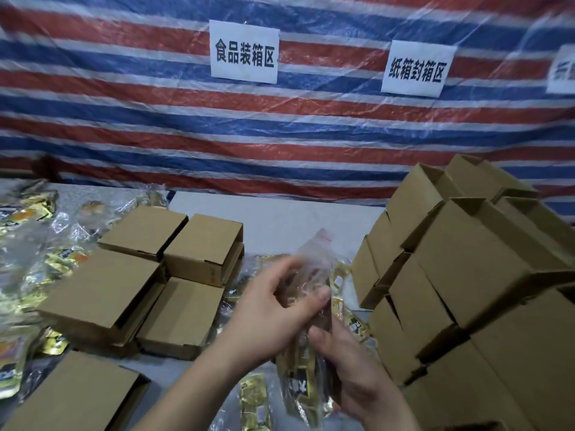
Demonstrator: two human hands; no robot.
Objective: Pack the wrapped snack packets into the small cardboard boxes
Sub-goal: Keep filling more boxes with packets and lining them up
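Both hands meet low in the middle of the view, over the worktop (280,219). Left hand (273,315) has its fingers curled round the upper part of a clear plastic bag (314,259); the fingertips are smeared by motion. Right hand (351,377) grips the lower end of the same bag, thumb across the front. Inside the bag are gold and black wrapped snack packets (298,387), number not readable.

Left of the bag: a cluster of small cardboard boxes (174,244), lids down, lying flat and touching one another. One more box (71,396) lies nearer the camera, left of the bag.

Right of the bag: a tall stack of boxes (466,275), several with open flaps at the top.

More loose packets (34,259) in gold wrap and clear film lie far left of the bag, beyond the box cluster. A few sit directly beneath the bag (253,402).

Behind the bag hangs a red, white and blue striped tarp (124,104) with white paper signs (244,52) in Chinese characters.
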